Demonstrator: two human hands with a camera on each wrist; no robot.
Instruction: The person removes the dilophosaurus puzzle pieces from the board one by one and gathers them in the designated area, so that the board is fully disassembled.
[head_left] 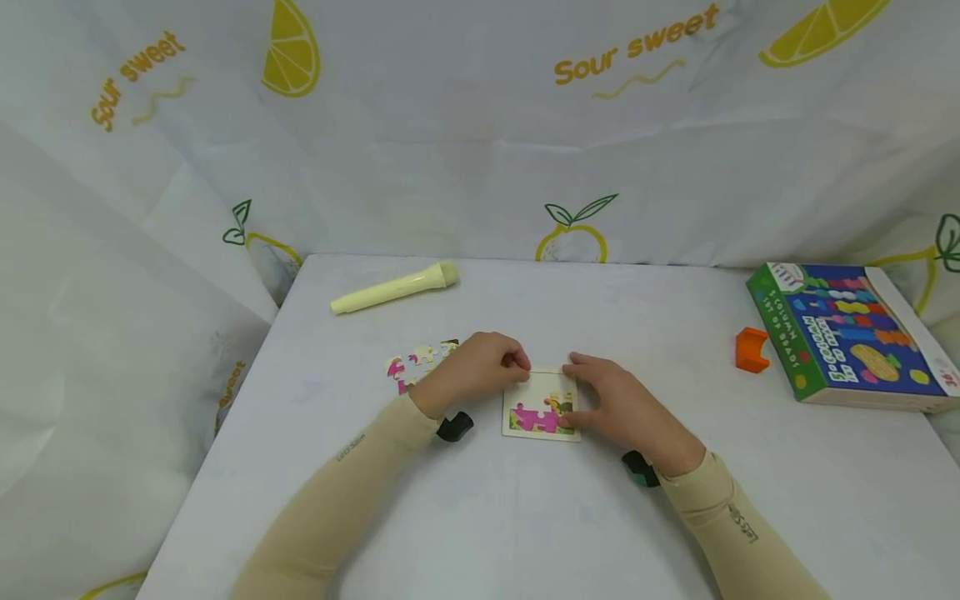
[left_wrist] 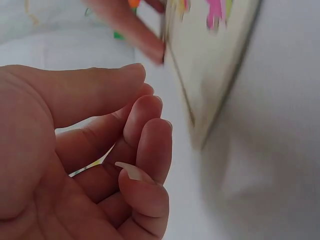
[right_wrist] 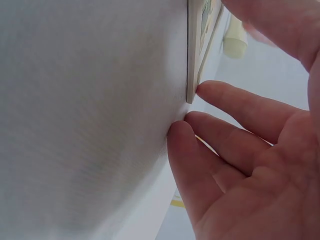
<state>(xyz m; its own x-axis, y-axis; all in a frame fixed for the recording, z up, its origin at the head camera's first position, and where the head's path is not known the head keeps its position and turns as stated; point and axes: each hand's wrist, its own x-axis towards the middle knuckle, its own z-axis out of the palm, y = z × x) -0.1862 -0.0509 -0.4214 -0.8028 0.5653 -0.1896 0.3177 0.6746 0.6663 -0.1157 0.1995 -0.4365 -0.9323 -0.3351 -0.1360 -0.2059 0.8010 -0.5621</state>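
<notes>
A small square puzzle board (head_left: 542,385) with a pale rim lies at the table's middle. Pink and green puzzle pieces (head_left: 534,419) fill its lower part; the upper part is bare. My left hand (head_left: 483,364) is at the board's upper left corner with fingers curled and thumb against the index finger. In the left wrist view, nothing shows between those fingertips (left_wrist: 147,90). My right hand (head_left: 618,404) rests along the board's right side, thumb over the lower right pieces, index fingertip at the upper right corner. Its other fingers (right_wrist: 182,145) extend beside the board, fairly straight.
Loose puzzle pieces (head_left: 420,355) lie left of the board, partly behind my left hand. A pale yellow toy microphone (head_left: 393,289) lies farther back. At the right are an orange block (head_left: 751,350) and a colourful bead-toy box (head_left: 855,333). A white printed curtain (head_left: 450,167) hangs behind the table.
</notes>
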